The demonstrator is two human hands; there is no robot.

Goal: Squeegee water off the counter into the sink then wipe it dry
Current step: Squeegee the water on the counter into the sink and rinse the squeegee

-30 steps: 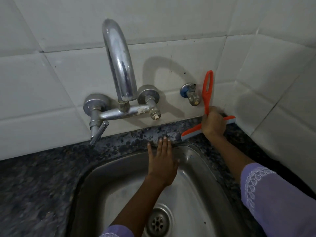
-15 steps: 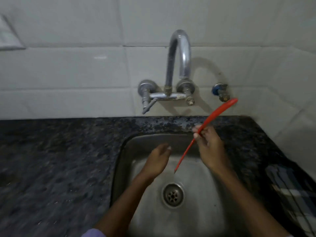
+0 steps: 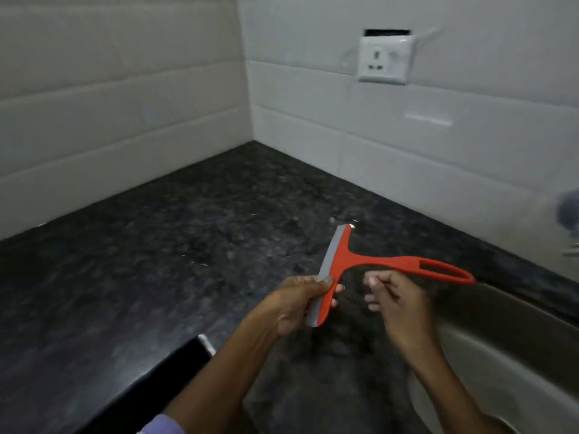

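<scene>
An orange squeegee [image 3: 369, 261] with a grey rubber blade hangs in the air above the dark speckled counter [image 3: 175, 245]. My left hand [image 3: 297, 303] grips the lower end of its blade. My right hand [image 3: 396, 300] is just below the handle, fingers loosely curled and blurred; it does not seem to hold the handle. The handle's loop points right, toward the steel sink [image 3: 513, 346], whose rim shows at the lower right.
White tiled walls meet in a corner [image 3: 250, 133] behind the counter. A white wall socket [image 3: 383, 59] sits high on the right wall. The counter's front edge [image 3: 175, 364] runs along the lower left. A blurred tap part [image 3: 568, 214] shows at the far right.
The view has swung left from the sink to the counter corner. The squeegee has passed from my right hand to my left hand, which now holds its blade end.
</scene>
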